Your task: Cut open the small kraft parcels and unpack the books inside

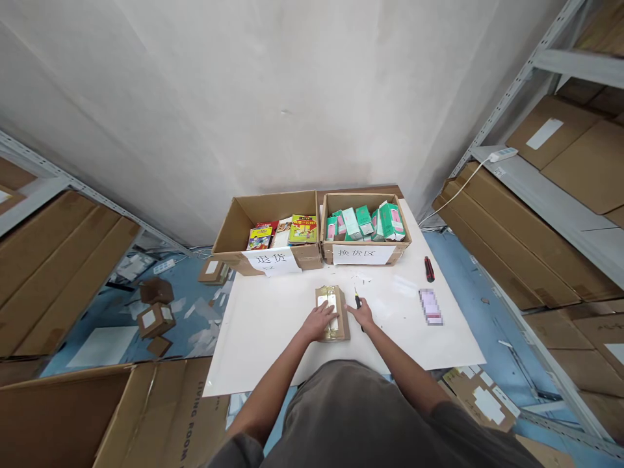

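Observation:
A small taped cardboard box with a white label lies on the white table in front of me. My left hand rests on its left side and top, fingers spread over the label and clear tape. To the right of the box, my right hand is closed around a slim black craft knife. Its thin tip points away from me, and its exact shape is too small to make out. The fingers of this hand are close to the box's right edge.
Behind stand an open carton of colourful booklets and another carton of green-and-white boxes, both with paper signs. A red-and-black tool and a blurred phone-like item lie at right on the table. Carton-filled shelves flank both sides.

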A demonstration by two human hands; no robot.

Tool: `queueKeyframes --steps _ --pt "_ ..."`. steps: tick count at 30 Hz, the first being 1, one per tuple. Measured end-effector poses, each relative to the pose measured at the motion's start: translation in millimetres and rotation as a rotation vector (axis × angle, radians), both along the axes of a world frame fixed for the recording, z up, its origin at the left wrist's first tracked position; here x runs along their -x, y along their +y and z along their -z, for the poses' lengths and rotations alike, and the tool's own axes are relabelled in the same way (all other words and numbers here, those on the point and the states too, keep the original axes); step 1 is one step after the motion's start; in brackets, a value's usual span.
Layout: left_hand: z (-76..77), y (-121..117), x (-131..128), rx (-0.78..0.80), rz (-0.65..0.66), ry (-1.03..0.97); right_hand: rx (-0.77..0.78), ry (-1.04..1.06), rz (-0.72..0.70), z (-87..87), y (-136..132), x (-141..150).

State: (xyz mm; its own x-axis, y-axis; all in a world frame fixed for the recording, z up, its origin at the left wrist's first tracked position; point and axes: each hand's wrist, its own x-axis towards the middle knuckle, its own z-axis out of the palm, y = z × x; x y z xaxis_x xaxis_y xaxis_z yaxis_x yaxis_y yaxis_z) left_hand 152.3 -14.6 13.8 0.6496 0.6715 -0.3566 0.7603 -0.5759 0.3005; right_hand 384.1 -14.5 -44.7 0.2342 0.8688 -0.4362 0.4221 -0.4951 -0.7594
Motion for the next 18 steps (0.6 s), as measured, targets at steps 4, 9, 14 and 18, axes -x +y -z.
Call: queueKeyframes --steps 4,9,14,18 --pt "2.7 11 10 0.011 0.112 0.067 0.049 0.078 -0.044 13.7 -55 0" --pt "0.8 12 3 -0.027 0.103 0.042 0.043 -0.010 -0.014 11.9 -53 10" --pt "-5.9 -6 0 -0.089 -0.056 0.052 0.057 -0.043 -0.035 0.7 -7 22" --pt "-2.9 -26 4 -0.139 -0.205 -0.022 0.038 -0.094 -0.113 -8.5 22 39"
